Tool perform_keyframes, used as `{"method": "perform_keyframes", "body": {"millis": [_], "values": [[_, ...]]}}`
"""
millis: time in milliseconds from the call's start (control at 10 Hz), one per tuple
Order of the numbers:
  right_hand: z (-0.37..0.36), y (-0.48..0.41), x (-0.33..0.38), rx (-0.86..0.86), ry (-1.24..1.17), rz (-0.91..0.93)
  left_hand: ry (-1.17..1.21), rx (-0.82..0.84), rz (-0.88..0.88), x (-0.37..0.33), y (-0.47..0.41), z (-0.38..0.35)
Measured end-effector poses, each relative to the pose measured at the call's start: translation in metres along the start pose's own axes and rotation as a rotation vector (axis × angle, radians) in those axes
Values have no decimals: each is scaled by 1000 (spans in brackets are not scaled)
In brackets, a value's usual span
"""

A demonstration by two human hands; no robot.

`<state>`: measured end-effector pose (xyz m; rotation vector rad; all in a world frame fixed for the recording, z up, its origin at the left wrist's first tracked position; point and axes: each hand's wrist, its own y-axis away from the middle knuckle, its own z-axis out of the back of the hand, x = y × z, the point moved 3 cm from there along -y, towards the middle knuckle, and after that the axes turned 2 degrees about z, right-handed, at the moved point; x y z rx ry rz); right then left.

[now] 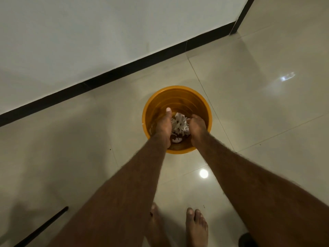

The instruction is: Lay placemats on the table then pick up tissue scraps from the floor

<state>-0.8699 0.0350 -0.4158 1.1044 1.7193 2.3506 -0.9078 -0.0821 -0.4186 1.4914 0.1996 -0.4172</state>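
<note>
An orange plastic bin (178, 94) stands on the tiled floor in the middle of the view. Both of my hands reach down over its mouth. A white bundle of tissue scraps (179, 124) is pressed between my left hand (164, 127) and my right hand (196, 130), held above the bin's inside. My left thumb points up along the bundle's left side; my right fingers curl around its right side. A small white scrap (176, 139) shows lower down inside the bin, between my wrists.
A white wall with a black skirting strip (114, 72) runs diagonally behind the bin. My bare feet (195, 227) stand on the glossy beige tiles below it. A thin black rod (42, 227) lies at the lower left, and a dark object (246, 239) sits at the bottom right.
</note>
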Motion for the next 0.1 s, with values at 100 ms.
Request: {"method": "perform_keyframes", "body": {"millis": [100], "values": [[2, 21, 5, 3, 20, 34, -57, -10, -82, 3, 20, 9]]}}
